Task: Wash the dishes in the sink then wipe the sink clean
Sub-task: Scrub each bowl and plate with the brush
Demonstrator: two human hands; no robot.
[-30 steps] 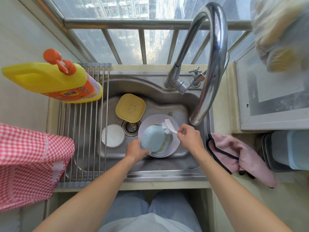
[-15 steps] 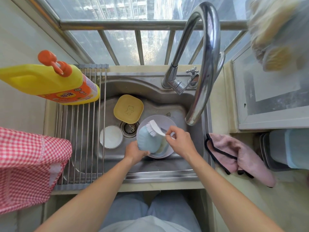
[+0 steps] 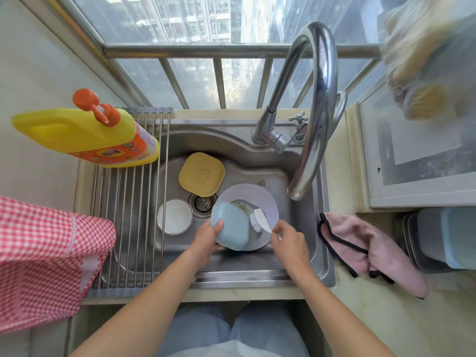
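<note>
The left hand (image 3: pixel 204 239) holds the tilted blue dish (image 3: pixel 231 226). The right hand (image 3: pixel 288 242) pinches the white brush (image 3: pixel 260 219), bristles pointing left at the dish, over the purple plate (image 3: pixel 260 199) in the sink (image 3: pixel 296 256).

detergent bottle (image 3: pixel 87 136) orange label: print there but too small to read; faucet base (image 3: pixel 273 137) engraving illegible; nothing else lettered

Daylit barred window (image 3: pixel 231 81), high-rise view

You have one head view, looking steeply down from close above the sink (image 3: pixel 180 256); the window rail (image 3: pixel 231 50) lies beyond it.
</note>
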